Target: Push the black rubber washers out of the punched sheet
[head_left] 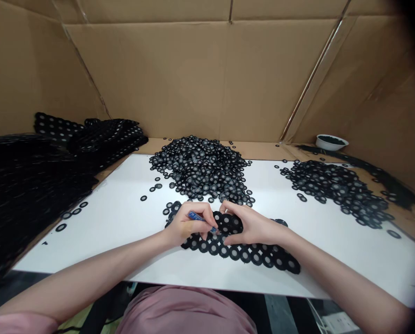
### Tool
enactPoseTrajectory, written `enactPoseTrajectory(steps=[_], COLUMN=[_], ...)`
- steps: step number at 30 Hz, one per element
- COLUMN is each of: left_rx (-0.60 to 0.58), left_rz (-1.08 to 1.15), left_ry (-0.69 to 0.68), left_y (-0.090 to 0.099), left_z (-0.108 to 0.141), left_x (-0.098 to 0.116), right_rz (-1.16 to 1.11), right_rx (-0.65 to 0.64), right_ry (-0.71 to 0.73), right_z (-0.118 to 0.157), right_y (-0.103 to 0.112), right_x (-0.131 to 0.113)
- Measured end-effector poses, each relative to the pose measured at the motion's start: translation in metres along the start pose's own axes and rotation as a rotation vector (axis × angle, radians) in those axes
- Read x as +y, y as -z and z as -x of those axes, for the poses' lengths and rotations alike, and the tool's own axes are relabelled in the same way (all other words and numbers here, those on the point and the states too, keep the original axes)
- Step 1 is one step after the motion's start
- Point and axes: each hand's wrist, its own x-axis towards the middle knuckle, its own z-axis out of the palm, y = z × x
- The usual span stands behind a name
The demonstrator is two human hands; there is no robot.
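Note:
My left hand (190, 223) grips a slim blue tool (200, 219), possibly a craft knife or marker, with its tip close to a strip of joined black rubber rings (238, 253). Each ring has a grey centre. My right hand (251, 226) pinches a raised fold of that strip (228, 222) between thumb and fingers. The strip lies across the white board (99, 236), and both hands hide part of it. Just beyond my hands spreads a heap of loose black rings (200, 167).
A second heap of loose rings (333, 190) lies to the right. A dark mass of punched black sheet (26, 195) is piled at the left. A white bowl (330, 142) holding dark material stands at the back right. Cardboard walls (193, 79) surround the board.

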Motion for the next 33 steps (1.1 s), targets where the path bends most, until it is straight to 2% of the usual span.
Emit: enactPoseTrajectory(steps=[4, 12, 24, 33], left_rx=[-0.038, -0.036, -0.046, -0.030], left_rz=[-0.092, -0.159, -0.065, -0.013], left_ry=[-0.033, -0.055, 0.028, 0.081], left_y=[-0.0011, 0.0004, -0.0001, -0.0006], left_z=[0.0006, 0.0025, -0.0001, -0.0012], left_x=[-0.0039, -0.0062, -0.0063, -0.0053], right_rz=[-0.028, -0.054, -0.041, -0.004], right_rx=[0.009, 0.022, 0.008, -0.017], right_ry=[0.022, 0.029, 0.046, 0.004], right_z=[0.0001, 0.0002, 0.0011, 0.0024], right_y=[0.0008, 0.0011, -0.0007, 0.0010], right_x=[-0.0016, -0.0043, -0.0009, -0.0036])
